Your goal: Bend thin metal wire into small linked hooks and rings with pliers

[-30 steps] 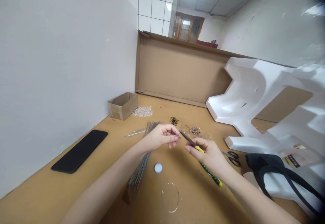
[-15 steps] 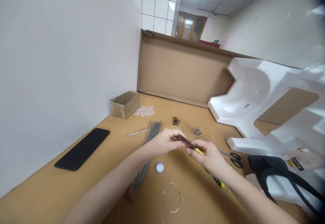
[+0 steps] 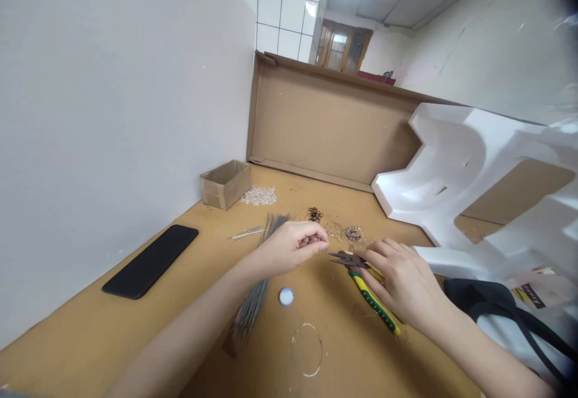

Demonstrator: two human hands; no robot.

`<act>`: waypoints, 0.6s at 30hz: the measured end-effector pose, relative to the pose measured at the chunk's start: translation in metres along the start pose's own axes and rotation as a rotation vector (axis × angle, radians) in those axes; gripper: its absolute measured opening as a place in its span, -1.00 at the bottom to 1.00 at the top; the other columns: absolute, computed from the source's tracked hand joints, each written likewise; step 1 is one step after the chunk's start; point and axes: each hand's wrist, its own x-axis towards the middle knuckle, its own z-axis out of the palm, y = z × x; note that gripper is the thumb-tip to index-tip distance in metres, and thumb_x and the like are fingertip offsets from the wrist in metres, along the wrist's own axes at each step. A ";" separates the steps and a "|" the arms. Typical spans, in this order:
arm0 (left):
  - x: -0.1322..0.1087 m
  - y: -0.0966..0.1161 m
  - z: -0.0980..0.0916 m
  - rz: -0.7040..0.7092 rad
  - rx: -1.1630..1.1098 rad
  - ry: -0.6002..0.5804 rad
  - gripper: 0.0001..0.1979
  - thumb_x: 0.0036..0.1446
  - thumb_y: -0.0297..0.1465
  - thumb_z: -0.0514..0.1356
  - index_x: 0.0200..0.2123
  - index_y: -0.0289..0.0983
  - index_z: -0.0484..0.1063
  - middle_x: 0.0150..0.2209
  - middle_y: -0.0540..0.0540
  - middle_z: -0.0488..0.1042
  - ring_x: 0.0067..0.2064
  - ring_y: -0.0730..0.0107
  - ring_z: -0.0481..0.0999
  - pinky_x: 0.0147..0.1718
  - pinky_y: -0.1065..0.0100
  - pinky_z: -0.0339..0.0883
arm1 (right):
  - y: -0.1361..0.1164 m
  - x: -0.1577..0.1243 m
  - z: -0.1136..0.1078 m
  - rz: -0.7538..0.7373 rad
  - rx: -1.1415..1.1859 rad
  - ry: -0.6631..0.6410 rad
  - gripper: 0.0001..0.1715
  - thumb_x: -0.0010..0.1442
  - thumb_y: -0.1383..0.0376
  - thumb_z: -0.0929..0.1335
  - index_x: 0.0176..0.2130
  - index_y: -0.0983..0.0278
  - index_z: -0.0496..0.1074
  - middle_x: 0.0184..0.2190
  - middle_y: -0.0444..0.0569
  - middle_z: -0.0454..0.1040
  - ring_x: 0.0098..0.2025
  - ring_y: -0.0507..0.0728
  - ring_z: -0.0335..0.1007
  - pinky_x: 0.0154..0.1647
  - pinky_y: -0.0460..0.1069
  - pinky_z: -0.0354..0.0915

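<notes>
My left hand [image 3: 293,247] hovers above the table with thumb and fingertips pinched on something small that I cannot make out. My right hand [image 3: 401,283] lies with fingers stretched flat over a pair of pliers [image 3: 372,301] with yellow and green handles. The pliers rest on the brown table [image 3: 189,301], their dark jaws pointing left toward my left hand. Just beyond both hands is a small pile of metal rings [image 3: 352,233]. A bundle of thin grey wires [image 3: 255,301] runs under my left wrist.
A wire loop [image 3: 307,350] and a small white cap [image 3: 286,296] lie near me. A black phone [image 3: 151,261], small cardboard box [image 3: 226,184], clear beads [image 3: 258,195] and black rings [image 3: 315,214] sit to the left and back. White styrofoam [image 3: 469,169] and a black bag [image 3: 497,307] crowd the right.
My right hand has lowered the pliers onto the table and flattened over them. My left hand stays pinched in almost the same place. The view has shifted slightly.
</notes>
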 end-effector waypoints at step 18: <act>-0.003 0.003 0.003 0.176 0.221 -0.014 -0.84 0.15 -0.45 0.02 -0.35 -0.28 0.39 -0.47 0.03 0.35 -0.47 0.57 0.27 -0.45 0.50 0.11 | -0.006 0.001 -0.007 -0.053 -0.113 0.062 -0.81 0.16 0.25 0.25 -0.29 0.22 0.44 -0.48 -0.05 0.39 -0.39 0.10 0.24 -0.39 -0.04 0.01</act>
